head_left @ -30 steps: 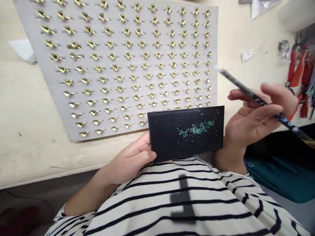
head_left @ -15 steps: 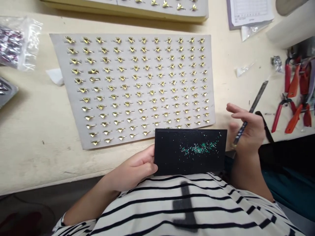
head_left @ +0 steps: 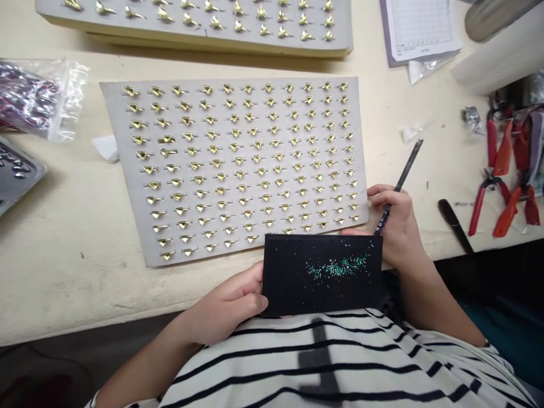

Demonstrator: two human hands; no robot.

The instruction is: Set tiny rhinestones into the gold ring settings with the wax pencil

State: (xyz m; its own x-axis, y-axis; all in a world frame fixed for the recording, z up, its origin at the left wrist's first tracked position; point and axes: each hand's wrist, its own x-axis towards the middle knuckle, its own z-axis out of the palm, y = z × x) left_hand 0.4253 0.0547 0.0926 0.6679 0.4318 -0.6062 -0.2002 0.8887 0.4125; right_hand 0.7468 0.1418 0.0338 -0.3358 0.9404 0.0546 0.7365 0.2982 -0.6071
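My left hand [head_left: 232, 297] grips the left end of a black rectangular tray [head_left: 289, 289], held close to my striped shirt. Tiny green and clear stones [head_left: 340, 266] lie scattered over its right half. At the tray's upper right corner, my right hand [head_left: 393, 221] is closed round a dark, slim pen-like stick [head_left: 408, 166], which points up and right. Its lower end is hidden behind the tray, and its fingertips are near the edge of a grey board [head_left: 127, 215]. Gold rings with triangular tops [head_left: 257, 160] stand in rows in that board.
Another ring-filled board [head_left: 212, 42] lies at the back. Clear bags of shiny pieces [head_left: 38, 96] and a grey tray [head_left: 19, 170] are at left. Red-handled pliers [head_left: 505, 187], a black-handled tool [head_left: 454, 224], a paper pad [head_left: 420, 34] and a small plastic bag [head_left: 412, 133] are at right.
My right hand has moved left with the stick, from beside the black tray to its upper right corner by the board. The view has shifted slightly; my left hand keeps its hold.
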